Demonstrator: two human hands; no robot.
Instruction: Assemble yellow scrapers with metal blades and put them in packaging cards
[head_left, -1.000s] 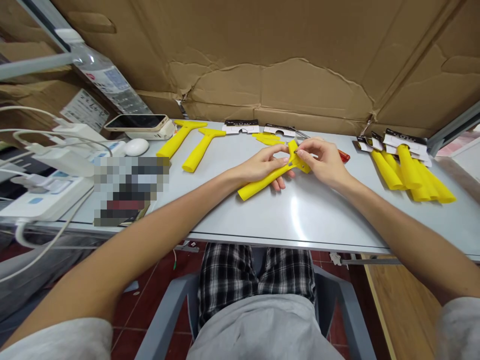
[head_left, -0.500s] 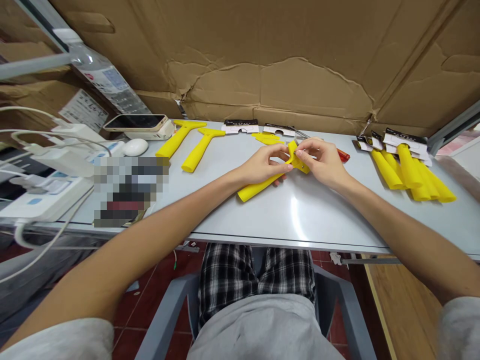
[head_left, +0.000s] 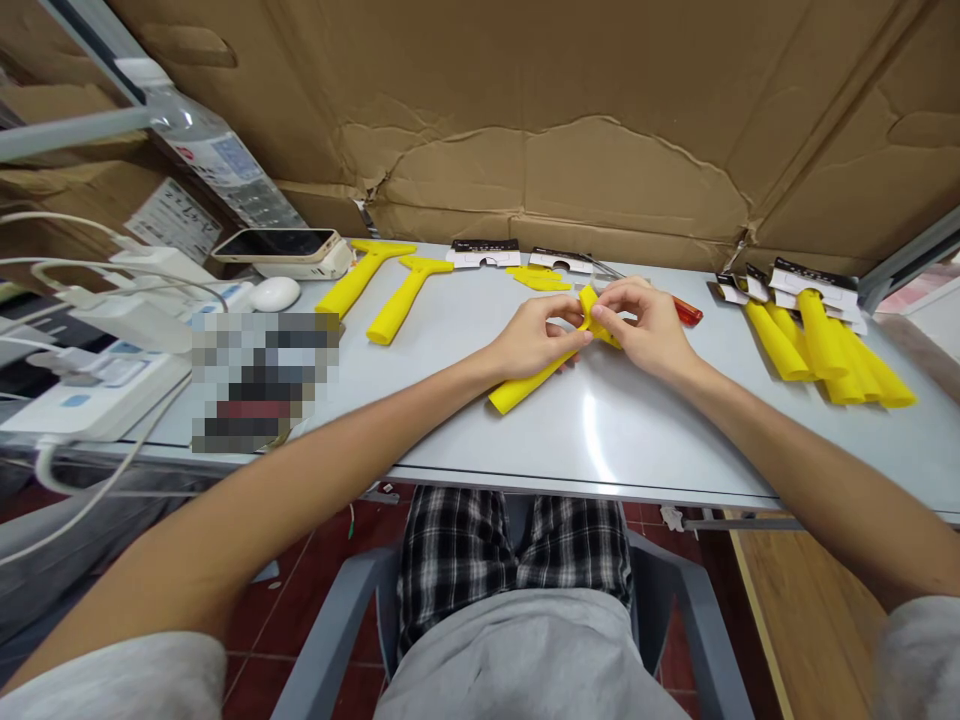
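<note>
Yellow T-shaped tool [head_left: 517, 390]: centre of frame, handle pointing lower left; contact with the table [head_left: 442, 410] unclear.
Left hand [head_left: 536, 340]: fingers curled closed round the tool near its neck.
Right hand [head_left: 643, 325]: thumb and fingertips pinched on the tool's head; any small part between them hidden.
Risk: an uneven push could probably twist the head out of the pinch, since the handle's far end has no grip on it.
Clear bottle [head_left: 217, 155]: upper left, white cap on; liquid level uncertain.
Cardboard box [head_left: 97, 205]: left edge, contents hidden.
</note>
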